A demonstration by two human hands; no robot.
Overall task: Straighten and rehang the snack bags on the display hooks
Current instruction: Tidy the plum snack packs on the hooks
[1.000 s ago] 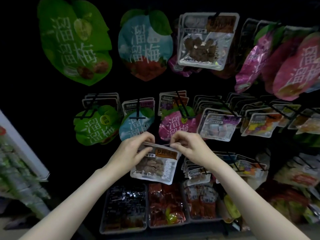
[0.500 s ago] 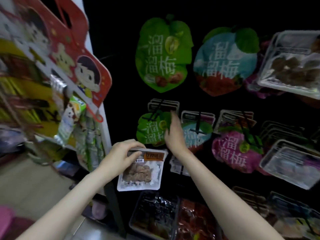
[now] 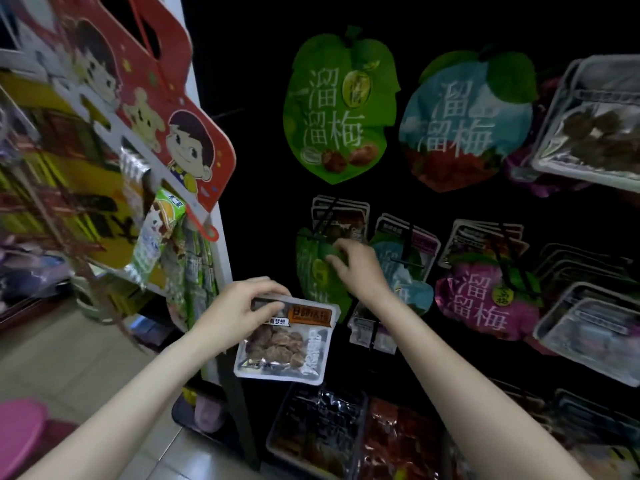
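My left hand [image 3: 242, 306] pinches the top edge of a clear snack bag [image 3: 287, 344] with an orange label and brown pieces inside, held in front of the dark rack. Up and to the right, my right hand [image 3: 356, 268] has its curled fingers on the small green leaf-shaped bag [image 3: 313, 271] that hangs on a black display hook [image 3: 323, 220]. Behind that green bag hang flat clear packets [image 3: 341, 216]. A small blue bag [image 3: 405, 275] hangs to the right of my right hand.
Large green [image 3: 341, 105] and blue [image 3: 464, 123] bags hang above. A pink bag [image 3: 485, 299] and clear trays [image 3: 588, 123] hang at right. Bins of dark and red snacks [image 3: 318, 434] sit below. A red cartoon display [image 3: 145, 98] with hanging packets juts out at left.
My view swung left. My right hand let go of the clear bag and went up to the small green bag, now curling its fingers on it. My left hand keeps the clear bag.
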